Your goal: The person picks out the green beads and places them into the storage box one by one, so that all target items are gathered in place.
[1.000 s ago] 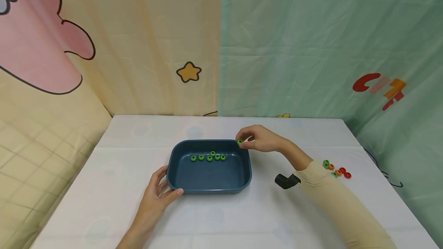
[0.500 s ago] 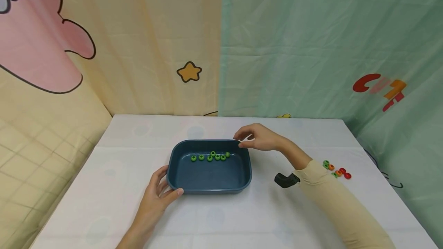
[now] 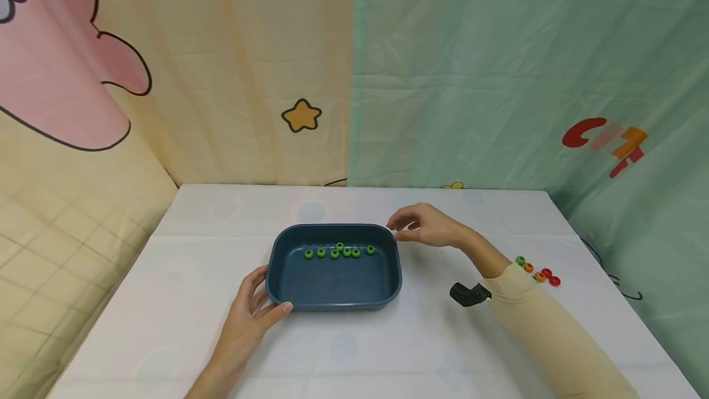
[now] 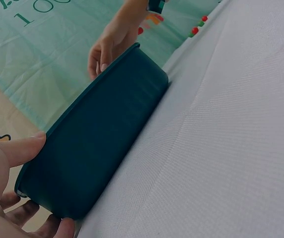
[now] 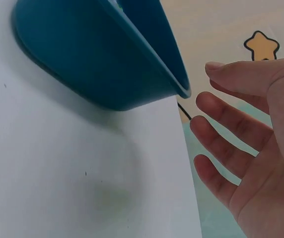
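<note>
A dark blue tray point(image 3: 288, 291) stands mid-table with several green rings point(image 3: 335, 253) in a row inside, one ring point(image 3: 370, 250) lying at the row's right end. My left hand point(image 3: 252, 310) grips the tray's near left corner, thumb on the rim point(image 4: 30, 146). My right hand point(image 3: 421, 226) hovers empty just outside the tray's far right corner, fingers loosely spread point(image 5: 231, 148). The tray's outer wall point(image 5: 77, 64) fills the right wrist view, its long side point(image 4: 102, 144) the left wrist view.
A small heap of green, orange and red rings point(image 3: 538, 271) lies on the white table at the right. A black wrist camera point(image 3: 468, 294) hangs under my right sleeve. Patterned cloth walls close in the back and sides.
My right hand let go of the green ring; it dropped into the tray and came to rest at the right end of the row. The hand has drawn back to the right.
</note>
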{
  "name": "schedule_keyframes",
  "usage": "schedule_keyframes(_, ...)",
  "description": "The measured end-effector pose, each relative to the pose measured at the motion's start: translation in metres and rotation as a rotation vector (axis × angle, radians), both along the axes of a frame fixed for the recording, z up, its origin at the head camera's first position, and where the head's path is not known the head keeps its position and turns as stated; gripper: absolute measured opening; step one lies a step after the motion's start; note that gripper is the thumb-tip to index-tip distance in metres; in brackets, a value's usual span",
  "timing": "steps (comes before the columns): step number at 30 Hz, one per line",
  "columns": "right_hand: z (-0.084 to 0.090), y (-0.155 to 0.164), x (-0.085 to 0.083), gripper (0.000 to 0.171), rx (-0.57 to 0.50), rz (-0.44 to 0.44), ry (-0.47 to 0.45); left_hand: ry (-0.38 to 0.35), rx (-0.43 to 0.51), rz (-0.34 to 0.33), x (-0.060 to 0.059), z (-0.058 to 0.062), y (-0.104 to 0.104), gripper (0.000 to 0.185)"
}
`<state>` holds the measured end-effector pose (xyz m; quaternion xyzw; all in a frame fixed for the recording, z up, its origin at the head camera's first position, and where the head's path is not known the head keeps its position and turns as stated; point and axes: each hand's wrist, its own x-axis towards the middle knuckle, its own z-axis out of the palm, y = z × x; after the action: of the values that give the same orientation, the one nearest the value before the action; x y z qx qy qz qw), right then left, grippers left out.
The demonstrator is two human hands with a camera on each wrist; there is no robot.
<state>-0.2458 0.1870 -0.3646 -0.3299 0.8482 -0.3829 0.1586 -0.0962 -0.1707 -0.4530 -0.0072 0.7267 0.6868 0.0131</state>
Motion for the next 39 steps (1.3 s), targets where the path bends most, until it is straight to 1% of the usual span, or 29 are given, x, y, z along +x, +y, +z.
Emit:
schedule_keyframes(2, 0.002, 0.004, 0.003, 0.024, -0.007, -0.003, 0.009, 0.000, -0.006, 0.000, 0.000, 0.000, 0.000, 0.080)
schedule_keyframes(9, -0.018, 0.030, -0.006, 0.021, -0.001, -0.056, 0.043, -0.008, -0.006, 0.004, -0.001, -0.001, 0.001, 0.080)
schedule_keyframes(14, -0.025, 0.047, -0.009, 0.024, -0.009, -0.068, 0.039, -0.009, -0.003, 0.000, -0.001, -0.001, 0.000, 0.080)
schedule_keyframes(16, -0.026, 0.054, -0.008, 0.022, -0.005, -0.085, 0.036, -0.009, 0.000, 0.000, -0.001, -0.001, 0.000, 0.080)
schedule_keyframes(19, -0.023, 0.062, -0.004, 0.020, 0.009, -0.113, 0.037, -0.007, 0.000, 0.000, -0.001, 0.000, 0.000, 0.080)
schedule_keyframes(25, -0.003, 0.071, 0.014, 0.021, 0.000, -0.159, 0.020, -0.006, -0.003, -0.001, -0.001, 0.001, 0.001, 0.080)
schedule_keyframes(28, 0.001, 0.076, 0.019, 0.022, 0.015, -0.182, 0.016, -0.008, -0.004, -0.002, 0.000, 0.001, 0.001, 0.080)
schedule_keyframes(30, -0.003, 0.083, 0.017, 0.022, 0.029, -0.194, 0.016, -0.009, -0.006, -0.002, 0.000, 0.001, 0.001, 0.080)
schedule_keyframes(33, -0.015, 0.095, 0.011, 0.023, 0.043, -0.211, 0.016, -0.012, -0.007, 0.000, 0.000, 0.002, 0.001, 0.080)
schedule_keyframes(36, -0.024, 0.108, 0.006, 0.025, 0.034, -0.218, 0.002, -0.016, -0.010, 0.002, -0.001, 0.002, 0.001, 0.080)
schedule_keyframes(39, -0.027, 0.117, 0.007, 0.025, 0.021, -0.233, -0.005, -0.018, -0.013, 0.004, -0.001, 0.001, 0.001, 0.080)
